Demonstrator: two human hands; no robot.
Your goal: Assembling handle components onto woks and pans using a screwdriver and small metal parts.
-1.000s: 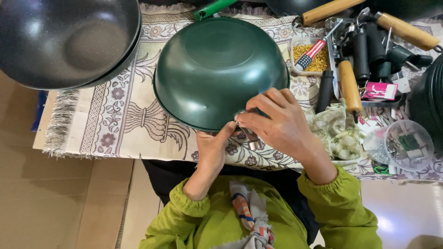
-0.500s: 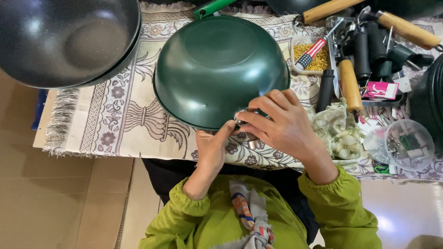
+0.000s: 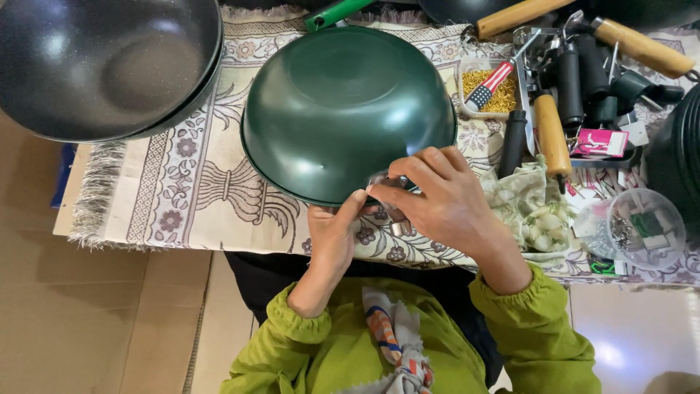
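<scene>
Green pan (image 3: 343, 109): upturned, bottom facing up, lying on the patterned cloth (image 3: 182, 197); its near rim is at the person's hands.
Metal bracket (image 3: 394, 186): small silvery piece at the pan's near rim, mostly hidden under the fingers.
Left hand (image 3: 332, 237): fingers loosely curled, thumb and fingertips pressed up against the rim of the pan beside the bracket; whether it pinches anything cannot be told.
Right hand (image 3: 445, 201): fingers bent and closed over the bracket, pressing it against the pan's rim.
Black pan (image 3: 102, 66): large, open side up, speckled inside, far left, overhanging the cloth's edge.
Green handle (image 3: 335, 13): sticks out beyond the far side of the green pan.
Clear tray (image 3: 487, 87): rectangular, holds small gold-coloured bits, with a striped red, white and blue tool lying across it.
Wooden handles (image 3: 552, 135): several, tan, mixed with black handles, right of the green pan.
Pink packet (image 3: 599, 143): small flat rectangle, bright pink with white marks, lying among the handles.
Round clear tub (image 3: 645, 228): far right, holds small metal parts and a green slip.
Pale floral cloth (image 3: 529, 211): bunched, just right of the right hand.
Sleeves (image 3: 536, 335): lime green, gathered at the cuffs.
</scene>
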